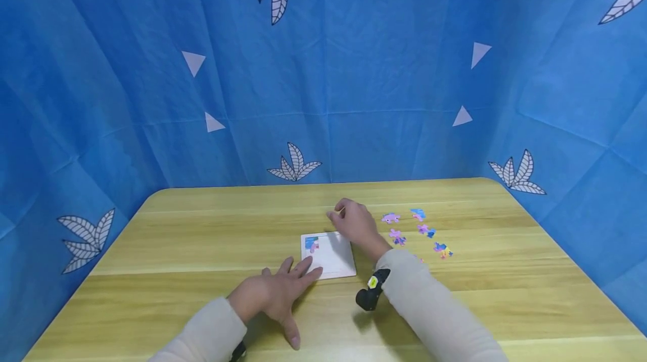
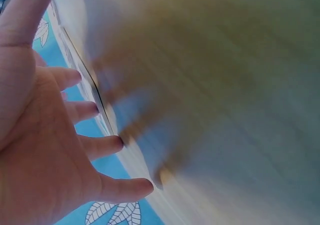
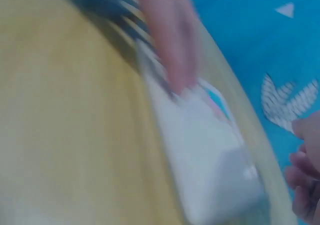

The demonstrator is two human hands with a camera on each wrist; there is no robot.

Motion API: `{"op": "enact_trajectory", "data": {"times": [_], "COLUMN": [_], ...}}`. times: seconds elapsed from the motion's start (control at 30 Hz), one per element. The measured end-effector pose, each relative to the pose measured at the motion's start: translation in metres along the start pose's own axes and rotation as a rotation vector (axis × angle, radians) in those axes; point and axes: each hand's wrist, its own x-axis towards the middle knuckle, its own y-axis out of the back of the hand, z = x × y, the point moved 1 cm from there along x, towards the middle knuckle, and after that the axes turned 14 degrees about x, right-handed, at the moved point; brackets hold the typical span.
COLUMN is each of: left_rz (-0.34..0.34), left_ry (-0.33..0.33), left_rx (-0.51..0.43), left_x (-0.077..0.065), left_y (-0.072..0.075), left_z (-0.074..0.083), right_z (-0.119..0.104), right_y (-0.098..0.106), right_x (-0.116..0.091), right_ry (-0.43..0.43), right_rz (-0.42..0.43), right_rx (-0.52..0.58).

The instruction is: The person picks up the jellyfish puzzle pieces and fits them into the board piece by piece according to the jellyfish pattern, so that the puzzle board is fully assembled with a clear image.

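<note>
A white square puzzle tray (image 1: 331, 264) lies on the table, with joined jigsaw pieces (image 1: 311, 244) showing blue and pink in its far left corner. My left hand (image 1: 280, 292) is spread wide, its fingertips at the tray's near left edge. In the left wrist view the fingers (image 2: 102, 146) of this hand stretch apart toward the table. Over the tray's far right corner hovers my right hand (image 1: 356, 224), fingers loosely bent and no piece visible between them. The right wrist view shows its bent fingers (image 3: 302, 180) at the right edge.
Several loose jigsaw pieces in pink, blue and yellow, among them a pink piece (image 1: 391, 218) and a blue-yellow piece (image 1: 442, 250), are scattered right of the tray on the wooden table (image 1: 202, 238). A blue patterned curtain (image 1: 374, 70) hangs behind the table and at both sides.
</note>
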Motion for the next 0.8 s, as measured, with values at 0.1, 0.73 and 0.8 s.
{"op": "enact_trajectory", "data": {"times": [0.1,0.73,0.8], "left_rz": [-0.002,-0.003,-0.004], "left_ry": [-0.009,-0.023,-0.027], "left_rx": [-0.016,-0.084,-0.090], "left_x": [-0.002,-0.003,-0.003], "left_y": [-0.001,-0.003,-0.004], "left_z": [0.000,-0.003,-0.003], "right_z": [0.011,0.074,0.076], "right_y": [0.022,0.091,0.091], "right_x": [0.005,0.000,0.000], "right_ry": [-0.030,-0.111,-0.121], "right_rz": [-0.024,-0.073,-0.059], "right_rx": [-0.020,-0.140,-0.147]}}
